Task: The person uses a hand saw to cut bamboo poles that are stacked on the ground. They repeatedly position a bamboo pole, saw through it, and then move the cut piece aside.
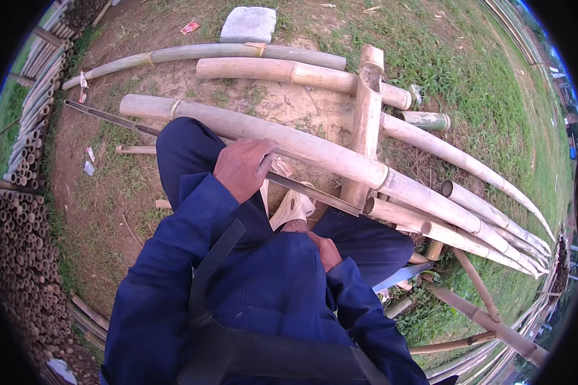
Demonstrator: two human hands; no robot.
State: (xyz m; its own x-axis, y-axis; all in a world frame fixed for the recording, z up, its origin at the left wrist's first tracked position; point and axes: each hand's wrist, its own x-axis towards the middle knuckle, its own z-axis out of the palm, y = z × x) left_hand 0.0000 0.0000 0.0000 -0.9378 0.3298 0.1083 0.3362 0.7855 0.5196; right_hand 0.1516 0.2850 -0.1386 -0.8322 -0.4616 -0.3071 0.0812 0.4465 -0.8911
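Note:
My left hand is closed around a long, thin, dark strip. The strip slants from the upper left, past my left knee, down to the right by my other knee; I cannot tell whether it is metal or split bamboo. Just beyond it a thick pale bamboo pole runs across in front of me. In my lap lies my right hand, its fingers partly hidden by my clothes. Close to that hand is a pale shoe-like shape, partly covered by the strip.
An upright bamboo post with a notched top stands beyond the pole. More bamboo poles lie behind it and fan out to the right. A pale stone block sits at the back. Stacked bamboo fills the left side.

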